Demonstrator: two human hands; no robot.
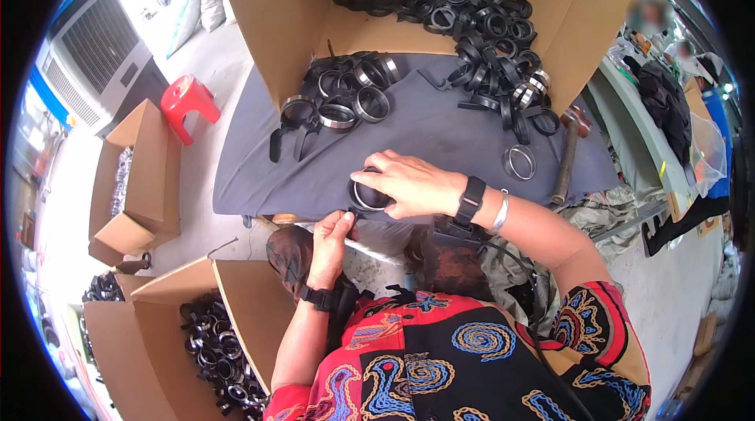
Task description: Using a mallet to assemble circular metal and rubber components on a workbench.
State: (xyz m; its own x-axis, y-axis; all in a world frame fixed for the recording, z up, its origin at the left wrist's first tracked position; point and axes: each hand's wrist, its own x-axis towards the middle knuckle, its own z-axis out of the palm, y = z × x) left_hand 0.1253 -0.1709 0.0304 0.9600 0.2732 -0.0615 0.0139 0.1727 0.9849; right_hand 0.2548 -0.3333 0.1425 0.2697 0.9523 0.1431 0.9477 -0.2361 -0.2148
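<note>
My right hand [409, 181] presses down on a black ring clamp with a metal inner band [366, 198] at the near edge of a grey cloth-covered table [440, 130]. My left hand [332, 234] grips the clamp's black strap end just below the table edge. Both wrists wear black bands. A loose metal ring [520, 161] lies to the right of my right hand. A pile of assembled clamps [346, 95] sits at the middle of the table.
A large heap of black straps [484, 24] fills the cardboard surround [267, 20] at the back. A hammer [568, 154] lies at right. Open boxes [141, 177] stand left; one with clamps [216, 342] sits by my left leg. A red stool [187, 102] stands left.
</note>
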